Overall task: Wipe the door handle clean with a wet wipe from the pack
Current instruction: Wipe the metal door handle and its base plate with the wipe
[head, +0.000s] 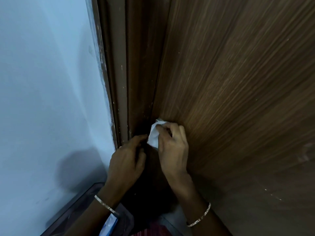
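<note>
Our right grip (172, 143) clenches a white wet wipe (154, 135) against the wooden door (238, 82); just left, our left grip (127, 157) curls, perhaps on the hidden handle.

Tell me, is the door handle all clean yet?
Not yet. A wet wipe is already out of the pack, which lies by the left wrist. The right hand is pressing the bunched wipe against the wooden door where a bit of metal handle peeks out. The left hand rests at the door's edge. The handle is mostly hidden, so finishing the wipe looks left.
</note>
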